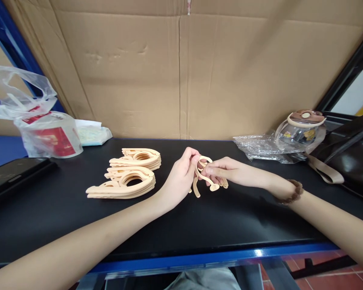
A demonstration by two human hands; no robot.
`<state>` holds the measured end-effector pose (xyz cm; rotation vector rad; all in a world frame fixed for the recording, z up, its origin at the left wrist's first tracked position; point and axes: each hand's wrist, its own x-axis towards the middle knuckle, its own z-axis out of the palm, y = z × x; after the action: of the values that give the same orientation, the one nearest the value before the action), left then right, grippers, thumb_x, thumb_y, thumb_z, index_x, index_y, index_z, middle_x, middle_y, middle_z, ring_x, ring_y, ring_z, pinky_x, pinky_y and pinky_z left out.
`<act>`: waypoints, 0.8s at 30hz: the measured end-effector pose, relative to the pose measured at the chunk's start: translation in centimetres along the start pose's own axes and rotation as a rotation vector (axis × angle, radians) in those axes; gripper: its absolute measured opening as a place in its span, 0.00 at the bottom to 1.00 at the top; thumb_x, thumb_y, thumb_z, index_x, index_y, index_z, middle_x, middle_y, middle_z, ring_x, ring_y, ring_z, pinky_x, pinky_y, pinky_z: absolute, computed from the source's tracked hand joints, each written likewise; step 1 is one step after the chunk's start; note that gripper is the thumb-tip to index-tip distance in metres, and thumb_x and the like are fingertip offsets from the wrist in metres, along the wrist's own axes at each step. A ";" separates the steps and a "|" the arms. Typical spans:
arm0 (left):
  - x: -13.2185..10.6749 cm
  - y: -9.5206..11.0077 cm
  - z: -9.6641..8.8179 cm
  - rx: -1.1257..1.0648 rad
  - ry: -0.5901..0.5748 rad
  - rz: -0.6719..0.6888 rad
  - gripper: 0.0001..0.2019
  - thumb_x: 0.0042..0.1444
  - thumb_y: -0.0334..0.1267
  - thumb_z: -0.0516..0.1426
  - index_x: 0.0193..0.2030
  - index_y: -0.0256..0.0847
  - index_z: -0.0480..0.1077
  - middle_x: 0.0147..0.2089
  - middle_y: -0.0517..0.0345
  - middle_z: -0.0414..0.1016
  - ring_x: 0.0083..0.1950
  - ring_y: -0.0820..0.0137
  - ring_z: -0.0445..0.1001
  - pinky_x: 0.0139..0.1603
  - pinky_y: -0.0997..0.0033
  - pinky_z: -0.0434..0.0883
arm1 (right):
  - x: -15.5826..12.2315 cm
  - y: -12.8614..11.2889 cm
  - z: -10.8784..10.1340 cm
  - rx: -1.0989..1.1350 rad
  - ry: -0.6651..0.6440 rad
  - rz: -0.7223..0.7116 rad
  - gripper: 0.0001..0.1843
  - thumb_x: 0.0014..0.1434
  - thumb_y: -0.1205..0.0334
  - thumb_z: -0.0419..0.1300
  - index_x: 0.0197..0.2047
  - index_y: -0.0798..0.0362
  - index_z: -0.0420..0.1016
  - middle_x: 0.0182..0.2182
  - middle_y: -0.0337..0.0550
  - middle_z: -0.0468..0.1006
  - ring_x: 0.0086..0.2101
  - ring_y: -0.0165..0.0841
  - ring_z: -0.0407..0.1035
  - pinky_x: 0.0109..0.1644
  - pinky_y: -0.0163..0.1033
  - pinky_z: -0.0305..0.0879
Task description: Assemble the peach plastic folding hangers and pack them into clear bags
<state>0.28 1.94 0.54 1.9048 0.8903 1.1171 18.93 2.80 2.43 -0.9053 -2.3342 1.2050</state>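
Above the middle of the black tabletop (175,225), both my hands are closed on beige plastic folding hanger parts (213,186). My left hand (181,175) pinches the curved upper part between thumb and fingers. From the other side, my right hand (225,171) grips it, its fingers partly hidden behind the curved piece. More beige pieces show below and behind my fingers; whether they are joined to it I cannot tell. Left of my left hand lie two stacks of folded beige hangers, a nearer stack (124,192) and a farther stack (136,163).
At the left are a plastic-bagged cup (53,137), a tissue pack (93,135) and a dark phone-like device (15,173). Clear plastic wrapping (260,147), a clear bottle with a brown lid (302,129) and a black bag (347,157) are at the right. Cardboard (124,72) walls the back.
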 end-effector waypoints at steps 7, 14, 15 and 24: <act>0.1 -0.6 -0.1 0.083 0.045 0.042 0.07 0.66 0.39 0.45 0.43 0.43 0.61 0.42 0.59 0.71 0.40 0.71 0.73 0.42 0.69 0.70 | 0.3 0.3 0.0 0.162 0.072 0.173 0.15 0.57 0.51 0.59 0.28 0.55 0.72 0.23 0.36 0.69 0.24 0.25 0.61 0.28 0.32 0.58; 0.2 -2.2 -0.4 0.691 -0.156 0.064 0.10 0.64 0.37 0.49 0.49 0.41 0.66 0.55 0.52 0.70 0.57 0.61 0.66 0.57 0.56 0.63 | 0.5 3.0 -3.3 0.105 0.510 0.154 0.15 0.56 0.51 0.59 0.29 0.55 0.70 0.26 0.38 0.69 0.28 0.26 0.63 0.32 0.33 0.60; 0.2 -2.2 -0.4 0.727 -0.182 0.064 0.09 0.64 0.37 0.48 0.46 0.41 0.67 0.52 0.53 0.71 0.54 0.62 0.68 0.55 0.57 0.65 | 0.6 3.4 -3.5 0.085 0.539 0.147 0.16 0.57 0.50 0.58 0.28 0.55 0.69 0.27 0.38 0.69 0.28 0.27 0.63 0.32 0.33 0.61; 0.2 -1.6 -0.2 0.905 -0.183 0.114 0.10 0.64 0.36 0.50 0.42 0.39 0.71 0.42 0.56 0.73 0.45 0.63 0.67 0.47 0.61 0.66 | 1.3 5.1 -2.7 -0.095 0.642 0.064 0.11 0.60 0.52 0.52 0.40 0.50 0.61 0.20 0.31 0.65 0.20 0.27 0.59 0.27 0.36 0.59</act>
<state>-0.16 2.90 -0.68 2.7503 1.3292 0.5994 21.44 7.49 -0.18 -1.1940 -1.8582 0.6826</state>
